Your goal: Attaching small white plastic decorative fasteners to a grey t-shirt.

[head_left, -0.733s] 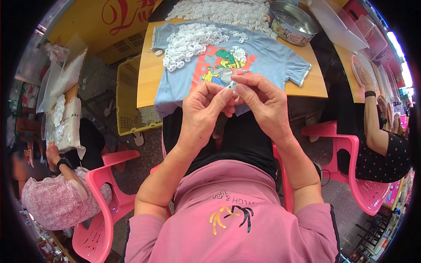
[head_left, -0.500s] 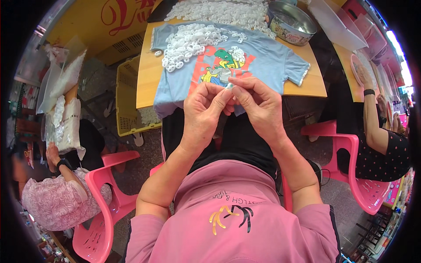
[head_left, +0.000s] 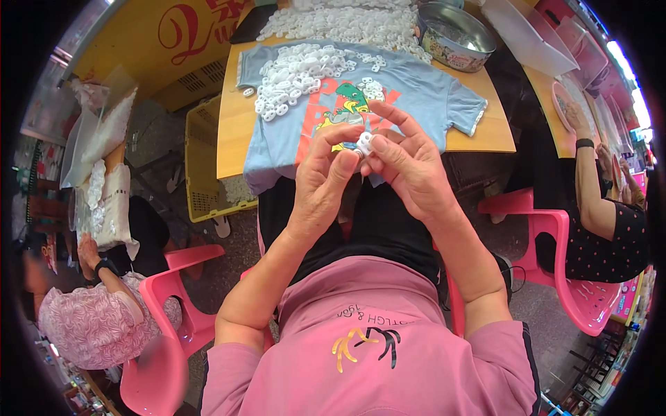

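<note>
Both hands pinch one small white plastic piece above the desk's near edge.

The left hand (head_left: 322, 182) and right hand (head_left: 409, 170) meet fingertip to fingertip, clamped on the piece (head_left: 363, 143), held in the air over the blue shirt (head_left: 416, 97). It looks like a fitting or pressing step on this single piece. The next move likely calls for firm, even thumb pressure without letting it slip. A heap of like pieces (head_left: 298, 73) lies on the shirt; a tin (head_left: 454, 35) stands beyond.
</note>
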A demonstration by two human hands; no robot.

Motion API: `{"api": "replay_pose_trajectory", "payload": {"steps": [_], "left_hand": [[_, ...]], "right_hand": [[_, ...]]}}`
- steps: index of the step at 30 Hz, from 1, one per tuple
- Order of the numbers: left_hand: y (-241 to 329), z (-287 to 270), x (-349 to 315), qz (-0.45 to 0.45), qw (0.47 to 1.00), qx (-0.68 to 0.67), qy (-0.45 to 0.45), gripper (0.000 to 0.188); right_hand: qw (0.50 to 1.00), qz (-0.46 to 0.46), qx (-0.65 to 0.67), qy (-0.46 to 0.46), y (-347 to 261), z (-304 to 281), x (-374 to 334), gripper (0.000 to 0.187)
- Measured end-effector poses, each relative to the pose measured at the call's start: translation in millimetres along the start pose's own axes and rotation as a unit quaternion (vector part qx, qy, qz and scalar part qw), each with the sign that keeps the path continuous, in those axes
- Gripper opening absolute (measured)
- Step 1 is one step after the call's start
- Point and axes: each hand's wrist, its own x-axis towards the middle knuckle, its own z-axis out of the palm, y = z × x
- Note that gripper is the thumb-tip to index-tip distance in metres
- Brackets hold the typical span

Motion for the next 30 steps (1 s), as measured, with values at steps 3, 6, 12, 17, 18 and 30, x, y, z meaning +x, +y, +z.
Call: {"api": "replay_pose_trajectory", "payload": {"steps": [3, 6, 12, 17, 18, 30], "left_hand": [[0, -2, -1, 0.038, 0.995, 0.083, -0.049, 0.035], [-2, -4, -7, 0.062, 0.996, 0.046, -0.054, 0.032], [7, -11, -8, 0.096, 0.993, -0.033, -0.056, 0.028], [10, -19, -9, 0.086, 0.993, -0.059, -0.059, 0.026], [12, -19, -10, 0.058, 0.996, -0.067, -0.033, 0.026], [41, -201, -7, 0.041, 0.919, 0.249, 0.304, 0.027]], "right_hand": [[0.999, 0.024, 0.028, -0.007, 1, 15, -4, 0.062], [0.997, 0.031, 0.064, -0.025, 4, 24, -8, 0.069], [0.99, 0.021, 0.129, -0.053, 18, 39, -9, 0.074], [0.994, 0.008, 0.092, -0.053, 24, 43, -4, 0.073], [0.996, 0.02, 0.066, -0.052, 23, 43, -2, 0.073], [0.83, -0.156, -0.52, 0.124, -18, -102, 81, 0.021]]}}
